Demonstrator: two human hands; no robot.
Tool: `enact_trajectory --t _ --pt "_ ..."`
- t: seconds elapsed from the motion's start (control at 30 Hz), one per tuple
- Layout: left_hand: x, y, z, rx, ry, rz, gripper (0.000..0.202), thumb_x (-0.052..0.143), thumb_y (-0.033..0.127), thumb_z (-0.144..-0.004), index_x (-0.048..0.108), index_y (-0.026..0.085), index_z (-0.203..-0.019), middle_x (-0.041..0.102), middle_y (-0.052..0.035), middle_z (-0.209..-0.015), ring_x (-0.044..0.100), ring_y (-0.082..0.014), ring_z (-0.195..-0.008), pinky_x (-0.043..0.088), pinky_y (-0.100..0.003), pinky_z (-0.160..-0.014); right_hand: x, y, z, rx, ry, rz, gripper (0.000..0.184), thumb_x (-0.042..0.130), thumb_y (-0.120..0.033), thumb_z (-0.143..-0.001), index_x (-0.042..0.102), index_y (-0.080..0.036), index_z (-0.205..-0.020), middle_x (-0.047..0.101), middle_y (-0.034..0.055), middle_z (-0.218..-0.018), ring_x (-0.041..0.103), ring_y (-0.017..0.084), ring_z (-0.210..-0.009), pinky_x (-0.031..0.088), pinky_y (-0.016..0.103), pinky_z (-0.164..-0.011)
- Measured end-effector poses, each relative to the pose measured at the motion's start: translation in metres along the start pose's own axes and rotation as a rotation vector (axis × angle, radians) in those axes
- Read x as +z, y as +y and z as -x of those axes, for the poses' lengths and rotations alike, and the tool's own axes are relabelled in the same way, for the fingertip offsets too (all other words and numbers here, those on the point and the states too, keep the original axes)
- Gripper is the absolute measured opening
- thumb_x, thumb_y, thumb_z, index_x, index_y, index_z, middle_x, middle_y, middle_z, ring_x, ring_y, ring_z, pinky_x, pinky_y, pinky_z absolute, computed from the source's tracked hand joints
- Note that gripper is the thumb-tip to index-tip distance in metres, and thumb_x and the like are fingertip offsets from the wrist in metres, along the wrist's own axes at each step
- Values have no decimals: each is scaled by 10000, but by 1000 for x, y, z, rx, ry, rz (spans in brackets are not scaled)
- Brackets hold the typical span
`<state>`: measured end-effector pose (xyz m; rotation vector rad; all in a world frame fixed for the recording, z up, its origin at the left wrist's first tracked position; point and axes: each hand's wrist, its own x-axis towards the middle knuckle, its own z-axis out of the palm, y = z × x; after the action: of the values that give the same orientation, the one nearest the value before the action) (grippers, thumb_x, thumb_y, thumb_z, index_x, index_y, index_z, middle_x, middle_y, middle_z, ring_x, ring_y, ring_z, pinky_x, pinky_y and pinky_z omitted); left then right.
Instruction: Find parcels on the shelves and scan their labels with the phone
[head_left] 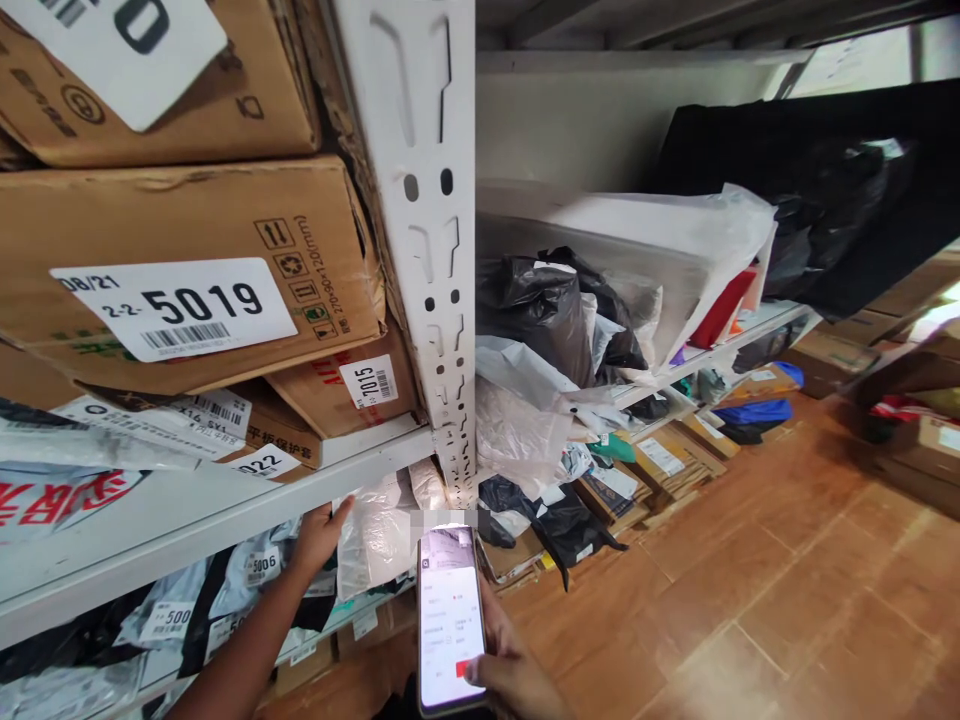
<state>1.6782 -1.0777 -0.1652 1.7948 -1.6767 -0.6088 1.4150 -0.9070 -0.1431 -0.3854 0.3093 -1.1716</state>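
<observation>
My right hand is wrapped round a phone, held upright with its lit screen facing me. The thumb lies over a red button on the screen. To the left, my left hand reaches under the upper shelf and grips the upper left edge of a white plastic parcel; some of its fingers are hidden. Beside that arm, bagged parcels with labels lie on the lower shelf, one marked 5006.
A white perforated rack post rises close in front. Cardboard boxes, one labelled 5019, fill the upper left shelf. Black and white bags crowd the right rack. More boxes stand along the tiled floor.
</observation>
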Motion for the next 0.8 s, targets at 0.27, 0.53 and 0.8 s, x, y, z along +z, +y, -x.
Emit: enact_trajectory --t 0.27,0.53,0.8 --pt "-2 3 2 -21 2 -2 442 462 636 -671 603 228 -579 700 -56 -710 631 -296 -875 462 -389 -881 -12 -5 12 -29 60 50 811 778 -125 -574 444 -291 -1295 700 38 -981 655 161 -723 459 226 -592" --pt "-2 2 1 -24 -2 -31 448 439 639 -685 509 238 -498 578 -22 -501 625 -278 -806 486 -360 -781 -33 -10 17 -56 120 98 905 774 -146 -575 358 -291 -1365 686 56 -1046 651 172 -724 477 244 -597" --pt "-6 12 3 -9 -28 -88 444 415 614 -693 621 228 -622 711 -73 -765 645 -291 -880 477 -372 -859 -4 -30 26 -3 225 81 852 746 -151 -541 430 -276 -1323 705 59 -1068 666 215 -834 478 290 -685"
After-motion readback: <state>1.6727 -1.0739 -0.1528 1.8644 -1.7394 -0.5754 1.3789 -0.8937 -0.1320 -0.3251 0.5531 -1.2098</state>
